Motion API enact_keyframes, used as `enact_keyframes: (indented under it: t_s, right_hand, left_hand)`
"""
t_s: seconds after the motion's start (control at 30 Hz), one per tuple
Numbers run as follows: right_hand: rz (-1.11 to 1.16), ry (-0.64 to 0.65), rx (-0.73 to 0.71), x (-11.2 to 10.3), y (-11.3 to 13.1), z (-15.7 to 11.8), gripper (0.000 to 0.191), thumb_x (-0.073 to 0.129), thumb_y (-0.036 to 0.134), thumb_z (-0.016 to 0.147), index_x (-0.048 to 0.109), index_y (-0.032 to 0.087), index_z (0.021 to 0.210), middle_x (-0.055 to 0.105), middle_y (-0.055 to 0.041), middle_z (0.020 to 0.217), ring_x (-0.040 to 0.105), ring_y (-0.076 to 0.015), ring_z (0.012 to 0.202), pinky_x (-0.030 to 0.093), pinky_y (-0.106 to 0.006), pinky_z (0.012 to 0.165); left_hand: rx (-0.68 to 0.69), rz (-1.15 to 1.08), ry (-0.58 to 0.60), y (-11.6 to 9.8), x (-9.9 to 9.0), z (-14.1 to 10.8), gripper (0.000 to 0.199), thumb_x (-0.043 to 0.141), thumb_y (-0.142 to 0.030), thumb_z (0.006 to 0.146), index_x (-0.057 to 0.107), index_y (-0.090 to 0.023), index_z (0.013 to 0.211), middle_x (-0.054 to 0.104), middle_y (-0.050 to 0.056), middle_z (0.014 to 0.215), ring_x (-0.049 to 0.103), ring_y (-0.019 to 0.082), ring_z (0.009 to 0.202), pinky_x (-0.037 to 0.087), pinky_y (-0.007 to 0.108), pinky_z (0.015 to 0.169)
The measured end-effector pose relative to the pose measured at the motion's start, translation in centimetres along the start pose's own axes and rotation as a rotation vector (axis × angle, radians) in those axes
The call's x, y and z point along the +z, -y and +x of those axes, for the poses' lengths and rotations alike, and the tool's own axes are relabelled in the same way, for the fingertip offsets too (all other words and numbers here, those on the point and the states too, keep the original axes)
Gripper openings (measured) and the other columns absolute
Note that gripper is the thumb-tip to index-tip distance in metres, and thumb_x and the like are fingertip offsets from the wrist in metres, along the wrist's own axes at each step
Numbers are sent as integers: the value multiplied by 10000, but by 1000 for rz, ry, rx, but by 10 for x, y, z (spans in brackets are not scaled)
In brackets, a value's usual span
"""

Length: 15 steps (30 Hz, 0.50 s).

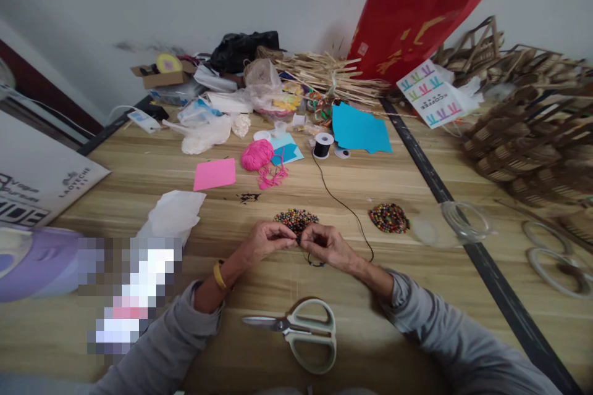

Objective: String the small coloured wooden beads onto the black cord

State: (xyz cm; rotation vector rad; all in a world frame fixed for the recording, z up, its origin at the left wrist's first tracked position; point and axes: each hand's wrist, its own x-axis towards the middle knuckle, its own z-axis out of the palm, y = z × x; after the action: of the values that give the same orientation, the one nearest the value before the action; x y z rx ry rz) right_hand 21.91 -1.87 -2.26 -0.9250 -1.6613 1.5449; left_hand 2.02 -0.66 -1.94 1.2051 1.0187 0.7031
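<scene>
My left hand (267, 241) and my right hand (330, 247) meet fingertip to fingertip at the near edge of a pile of multicoloured beads (296, 216). Both hands are closed in a pinch. The right fingers grip a thin black cord (340, 197), which runs back to a black-wound spool (323, 145); a short loop of it with a few small beads hangs below that hand. Whatever the left fingertips pinch is too small to make out. Scissors with pale handles (311, 334) lie nearer to me, blades pointing left. To the right sits a coiled string of beads (390, 218).
Pink yarn (257, 155), a pink card (215, 174) and blue sheets (361, 128) lie further back. Woven baskets (523, 142) and clear tubing coils (467, 221) occupy the right. A red bag (412, 12) stands at the wall; a white box (41, 173) is left.
</scene>
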Motion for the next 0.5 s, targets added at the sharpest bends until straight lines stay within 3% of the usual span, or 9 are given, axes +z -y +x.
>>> enact_keyframes:
  t_s: [0.5]
  right_hand:
    - [-5, 11, 0, 1, -1, 0, 335, 592, 458, 805, 539, 133, 741, 439, 39, 577, 345, -57, 486, 277, -188, 452]
  left_hand:
    - [23, 21, 14, 0, 0, 1, 245, 772, -265, 594, 693, -105, 762, 710, 38, 681, 624, 121, 614, 492, 224, 615]
